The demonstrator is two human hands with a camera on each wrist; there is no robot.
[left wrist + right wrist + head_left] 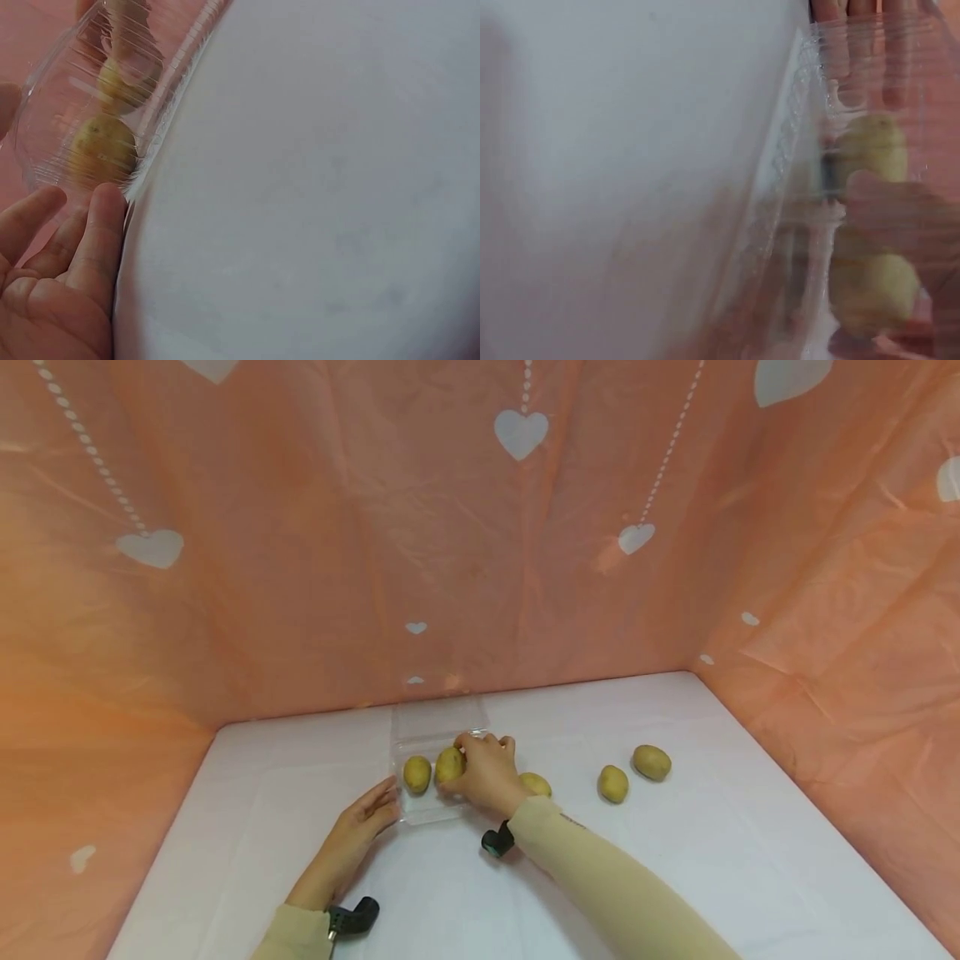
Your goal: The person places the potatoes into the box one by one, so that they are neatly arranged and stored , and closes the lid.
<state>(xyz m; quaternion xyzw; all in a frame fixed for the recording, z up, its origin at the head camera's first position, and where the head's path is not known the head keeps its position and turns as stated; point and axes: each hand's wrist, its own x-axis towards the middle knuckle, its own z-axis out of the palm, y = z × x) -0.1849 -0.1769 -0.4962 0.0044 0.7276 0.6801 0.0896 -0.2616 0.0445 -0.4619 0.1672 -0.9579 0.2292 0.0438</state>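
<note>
Clear plastic clamshell on the white tabletop, left of middle, its lid laid back toward the tabletop's far edge. One potato sits in the base by the left wall. Second potato just to its right, within the base outline, pinched by my right hand: fingers curled over its far side, thumb on the near side. Whether it bears on the base yet, I cannot tell; the right wrist view is blurred.

Left hand at the clamshell's left side, fingers loosely extended and slightly spread, nothing gripped. Fingertips at the wall; pressure not readable.

Outside the clamshell: third potato partly behind my right wrist; two more, potato four and potato five, farther toward the tabletop's right edge.

On handling: the plastic looks thin and light, likely to skid if nudged. I'd use the left fingertips as a soft stop, without squeezing the wall inward. Lower the pinched potato until the base takes its weight, then part thumb and fingers evenly; a one-sided release could roll it into its neighbour. Lift the wrist clear of the right rim.
</note>
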